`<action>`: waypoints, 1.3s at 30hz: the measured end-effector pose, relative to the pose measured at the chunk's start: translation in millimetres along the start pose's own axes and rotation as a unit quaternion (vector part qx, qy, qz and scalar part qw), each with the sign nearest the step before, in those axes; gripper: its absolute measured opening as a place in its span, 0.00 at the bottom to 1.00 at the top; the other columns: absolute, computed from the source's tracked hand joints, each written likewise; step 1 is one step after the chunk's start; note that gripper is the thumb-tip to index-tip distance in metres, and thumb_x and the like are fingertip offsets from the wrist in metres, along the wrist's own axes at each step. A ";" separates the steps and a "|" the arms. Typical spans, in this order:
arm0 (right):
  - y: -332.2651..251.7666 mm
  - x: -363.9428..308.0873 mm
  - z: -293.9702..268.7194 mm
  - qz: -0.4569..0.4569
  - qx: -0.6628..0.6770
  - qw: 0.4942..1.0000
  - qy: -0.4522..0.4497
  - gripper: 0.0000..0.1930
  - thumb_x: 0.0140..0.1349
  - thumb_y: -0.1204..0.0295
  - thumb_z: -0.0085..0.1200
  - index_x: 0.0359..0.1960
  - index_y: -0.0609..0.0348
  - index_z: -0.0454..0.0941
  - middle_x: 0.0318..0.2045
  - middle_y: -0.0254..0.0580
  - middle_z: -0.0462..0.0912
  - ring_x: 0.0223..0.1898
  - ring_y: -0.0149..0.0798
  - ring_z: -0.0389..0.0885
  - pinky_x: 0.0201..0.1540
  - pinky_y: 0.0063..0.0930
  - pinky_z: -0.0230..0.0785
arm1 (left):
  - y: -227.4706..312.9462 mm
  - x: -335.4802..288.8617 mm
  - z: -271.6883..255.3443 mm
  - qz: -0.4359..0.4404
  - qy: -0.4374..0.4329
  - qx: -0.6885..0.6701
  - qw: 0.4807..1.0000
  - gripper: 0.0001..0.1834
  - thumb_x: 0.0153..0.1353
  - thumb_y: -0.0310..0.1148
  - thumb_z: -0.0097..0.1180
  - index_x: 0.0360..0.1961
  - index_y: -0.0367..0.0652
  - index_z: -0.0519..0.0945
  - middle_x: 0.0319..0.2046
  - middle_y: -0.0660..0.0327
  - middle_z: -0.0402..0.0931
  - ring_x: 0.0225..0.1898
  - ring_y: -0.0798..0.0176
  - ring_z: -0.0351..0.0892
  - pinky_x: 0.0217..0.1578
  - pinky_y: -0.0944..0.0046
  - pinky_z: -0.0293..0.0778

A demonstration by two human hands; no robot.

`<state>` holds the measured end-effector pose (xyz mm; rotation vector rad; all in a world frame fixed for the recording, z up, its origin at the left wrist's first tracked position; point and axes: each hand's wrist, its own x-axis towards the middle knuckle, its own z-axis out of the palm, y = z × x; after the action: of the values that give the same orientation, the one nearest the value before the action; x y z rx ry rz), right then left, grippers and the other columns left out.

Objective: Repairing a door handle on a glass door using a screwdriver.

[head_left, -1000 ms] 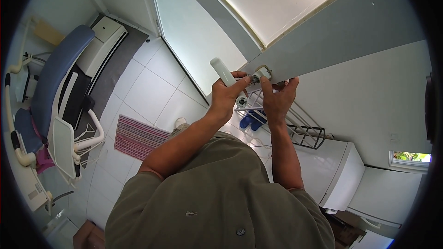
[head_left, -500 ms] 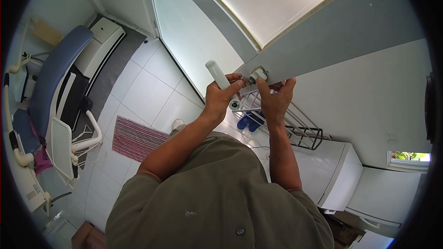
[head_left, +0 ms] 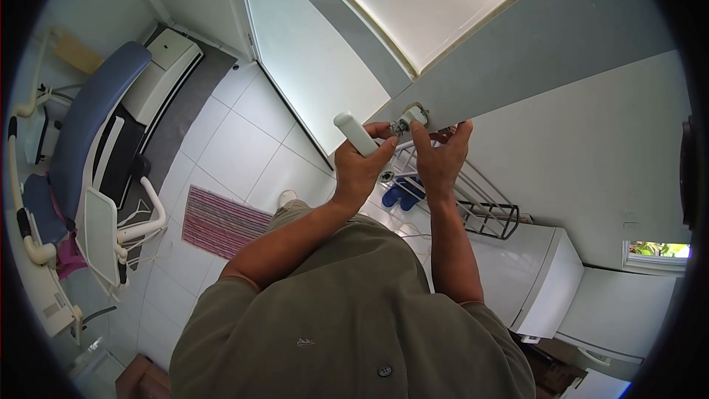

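Observation:
My left hand [head_left: 360,171] is closed around a white lever door handle [head_left: 356,134], its grip sticking out past the thumb and its round hollow end [head_left: 386,176] below the palm. The left fingertips meet a small metal part that looks like a spring [head_left: 399,127], at the front of a white fitting [head_left: 414,114] on the grey door [head_left: 502,66]. My right hand [head_left: 442,162] grips that fitting, thumb on its near side. The other right fingers reach round the door's edge, partly hidden, where a reddish-brown thing shows that I cannot make out.
Beneath my hands stands a white wire rack [head_left: 480,203] with blue slippers [head_left: 403,192] beside it. A white cabinet [head_left: 509,270] is at right. At left are a blue padded dental-type chair [head_left: 96,118], a tray arm [head_left: 136,233] and a striped mat [head_left: 221,222] on tiles.
My left hand has shifted slightly right and down with the lever handle, its fingertips closer to the fitting. My right hand keeps nearly the same place.

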<state>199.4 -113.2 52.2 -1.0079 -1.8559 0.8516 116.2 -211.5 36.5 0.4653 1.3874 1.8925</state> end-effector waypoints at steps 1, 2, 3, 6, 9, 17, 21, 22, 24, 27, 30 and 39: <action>-0.1 -0.2 0.2 -0.001 -0.001 1.000 0.001 0.31 0.46 0.72 0.62 0.49 0.65 0.58 0.38 0.49 0.72 0.32 0.38 0.74 0.35 0.28 0.69 | 0.7 0.3 1.1 0.002 -0.001 0.004 1.000 0.16 0.54 0.27 0.59 0.44 0.36 0.76 0.31 0.62 0.76 0.28 0.72 0.71 0.30 0.74 0.70; -0.1 -0.6 0.2 -0.001 -0.003 1.000 0.002 0.31 0.46 0.71 0.62 0.49 0.65 0.58 0.38 0.50 0.72 0.32 0.39 0.74 0.36 0.28 0.69 | 0.7 0.5 2.1 0.004 -0.001 0.009 1.000 0.16 0.54 0.27 0.59 0.44 0.36 0.76 0.31 0.62 0.76 0.28 0.72 0.71 0.31 0.74 0.70; -0.3 -0.7 0.0 -0.001 -0.002 1.000 0.002 0.31 0.46 0.71 0.62 0.49 0.65 0.58 0.38 0.50 0.72 0.32 0.39 0.74 0.36 0.28 0.69 | 0.2 1.1 3.2 0.004 -0.001 0.009 1.000 0.16 0.54 0.27 0.59 0.44 0.36 0.76 0.31 0.62 0.76 0.28 0.72 0.71 0.31 0.74 0.70; -0.8 -0.8 -0.5 0.002 -0.010 1.000 -0.003 0.32 0.46 0.71 0.62 0.50 0.65 0.57 0.39 0.51 0.72 0.33 0.39 0.74 0.36 0.29 0.69 | -4.3 3.3 6.1 0.019 -0.004 0.021 1.000 0.15 0.54 0.28 0.59 0.44 0.36 0.76 0.31 0.62 0.76 0.28 0.73 0.71 0.30 0.75 0.69; -1.5 -0.9 -0.5 -0.004 -0.014 1.000 -0.001 0.30 0.46 0.71 0.61 0.49 0.65 0.58 0.38 0.51 0.72 0.33 0.39 0.73 0.36 0.29 0.69 | -8.9 5.4 8.9 0.028 -0.002 0.024 0.999 0.15 0.54 0.28 0.59 0.43 0.36 0.76 0.30 0.63 0.76 0.27 0.73 0.71 0.29 0.75 0.68; -1.5 -0.9 -1.4 -0.028 -0.016 0.999 0.004 0.24 0.49 0.73 0.59 0.45 0.65 0.60 0.36 0.50 0.72 0.32 0.37 0.73 0.36 0.28 0.69 | -9.3 9.7 12.5 0.042 0.002 0.045 0.998 0.15 0.54 0.29 0.61 0.42 0.36 0.77 0.30 0.63 0.77 0.27 0.74 0.71 0.28 0.77 0.69; -3.8 -0.6 -3.0 -0.024 -0.009 1.000 -0.004 0.25 0.49 0.73 0.59 0.45 0.65 0.60 0.36 0.50 0.73 0.33 0.37 0.73 0.36 0.28 0.69 | -6.4 10.1 13.4 0.043 0.005 0.047 0.998 0.15 0.53 0.29 0.62 0.42 0.36 0.77 0.29 0.63 0.77 0.27 0.74 0.71 0.28 0.76 0.69; -4.0 -0.5 -3.3 -0.022 -0.007 1.000 -0.007 0.25 0.49 0.73 0.59 0.45 0.65 0.60 0.36 0.51 0.73 0.33 0.37 0.74 0.36 0.28 0.69 | -6.3 10.4 13.7 0.044 0.005 0.047 0.998 0.15 0.53 0.29 0.62 0.42 0.36 0.77 0.29 0.63 0.77 0.27 0.74 0.71 0.28 0.76 0.69; -4.0 -0.4 -3.9 -0.022 -0.007 1.000 -0.008 0.25 0.49 0.73 0.59 0.45 0.65 0.60 0.36 0.51 0.73 0.33 0.37 0.74 0.36 0.28 0.69 | -6.8 10.8 14.2 0.045 0.007 0.043 0.998 0.14 0.53 0.29 0.62 0.41 0.36 0.77 0.29 0.63 0.77 0.27 0.74 0.71 0.28 0.76 0.69; -3.6 -0.2 -4.7 -0.022 -0.007 1.000 -0.012 0.25 0.49 0.73 0.60 0.45 0.65 0.60 0.37 0.51 0.73 0.33 0.38 0.74 0.37 0.28 0.69 | -8.8 11.7 14.8 0.048 0.011 0.033 0.998 0.13 0.53 0.29 0.62 0.39 0.37 0.77 0.28 0.63 0.76 0.26 0.74 0.71 0.27 0.76 0.69; -1.5 -0.1 -5.0 -0.014 -0.008 1.000 -0.014 0.28 0.47 0.72 0.61 0.47 0.65 0.59 0.38 0.51 0.72 0.34 0.38 0.74 0.37 0.28 0.69 | -14.8 13.7 14.4 0.068 0.016 0.019 0.997 0.13 0.53 0.29 0.62 0.39 0.37 0.77 0.27 0.64 0.76 0.26 0.74 0.71 0.27 0.76 0.69; -0.1 -0.3 -3.2 -0.006 -0.009 1.000 -0.009 0.32 0.45 0.71 0.63 0.50 0.65 0.57 0.38 0.50 0.72 0.35 0.39 0.73 0.37 0.28 0.68 | -11.4 11.1 11.3 0.044 0.005 0.029 0.999 0.11 0.52 0.27 0.60 0.38 0.37 0.77 0.26 0.65 0.75 0.25 0.74 0.69 0.26 0.75 0.67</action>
<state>202.4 -113.0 53.5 -1.0027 -1.8870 0.8411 120.2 -194.2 28.5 0.5532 1.4528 1.9320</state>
